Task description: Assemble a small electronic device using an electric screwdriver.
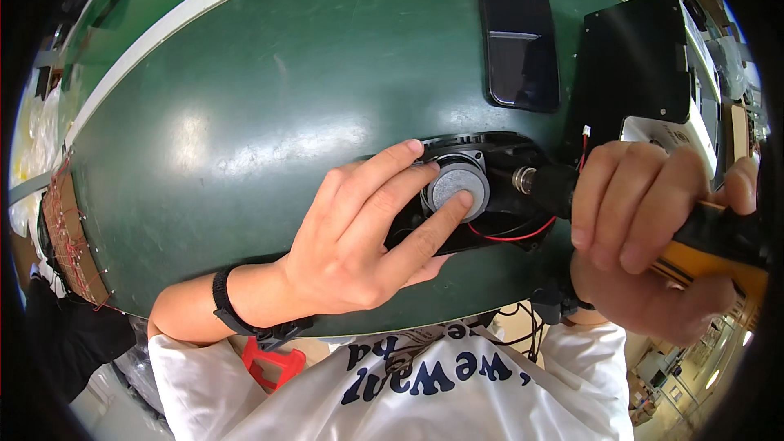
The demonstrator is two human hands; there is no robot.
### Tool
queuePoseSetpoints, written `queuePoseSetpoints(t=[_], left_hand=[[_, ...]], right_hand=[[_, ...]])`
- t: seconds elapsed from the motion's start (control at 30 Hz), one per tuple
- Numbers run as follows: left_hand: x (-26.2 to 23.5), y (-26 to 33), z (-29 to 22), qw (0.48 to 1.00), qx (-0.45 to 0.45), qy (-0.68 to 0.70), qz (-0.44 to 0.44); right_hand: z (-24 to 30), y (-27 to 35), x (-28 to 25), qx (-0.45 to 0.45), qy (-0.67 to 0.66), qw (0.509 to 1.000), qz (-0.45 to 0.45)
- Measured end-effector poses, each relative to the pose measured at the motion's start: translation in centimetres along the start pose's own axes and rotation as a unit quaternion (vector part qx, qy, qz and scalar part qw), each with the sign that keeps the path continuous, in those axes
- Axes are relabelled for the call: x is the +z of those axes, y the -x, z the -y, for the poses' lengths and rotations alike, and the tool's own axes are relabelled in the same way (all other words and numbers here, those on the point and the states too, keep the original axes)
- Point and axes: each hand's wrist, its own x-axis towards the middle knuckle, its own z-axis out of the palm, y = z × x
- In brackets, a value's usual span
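Observation:
A round grey speaker (448, 188) sits in a black plastic housing (513, 214) near the front of the table. My left hand (351, 237) is closed on the housing from the left, one fingertip pressing on the speaker's round back and other fingers along its far side. In my right hand (641, 204) is a black and yellow power screwdriver (555, 186), held level with its metal nose pointing left at the housing. The nose is beside the speaker's right edge; whether its tip touches a screw I cannot tell. A red wire (510, 238) curves from the speaker across the housing.
A black phone (521, 41) lies on the green table (245, 98) at the far side. Right of it stands a black metal box (629, 57). At the left edge a cardboard box (73, 229) holds several red wires. A red stool (273, 363) shows below the table.

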Motion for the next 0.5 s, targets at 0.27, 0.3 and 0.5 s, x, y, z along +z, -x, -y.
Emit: queuePoseSetpoints(t=[0.27, 0.3, 0.5], left_hand=[[-0.21, 0.03, -0.44, 1.000, -0.019, 0.010, 0.014], [-0.15, 0.04, -0.43, 1.000, -0.022, 0.014, 0.014], [-0.30, 0.07, -0.38, 0.999, -0.026, 0.017, 0.026]], right_hand=[[0.60, 0.09, -0.18, 0.013, 0.023, 1.000, 0.003], [0.69, 0.09, -0.23, 0.018, 0.026, 0.999, 0.009], [0.91, 0.00, -0.21, 0.019, 0.031, 0.999, 0.022]])
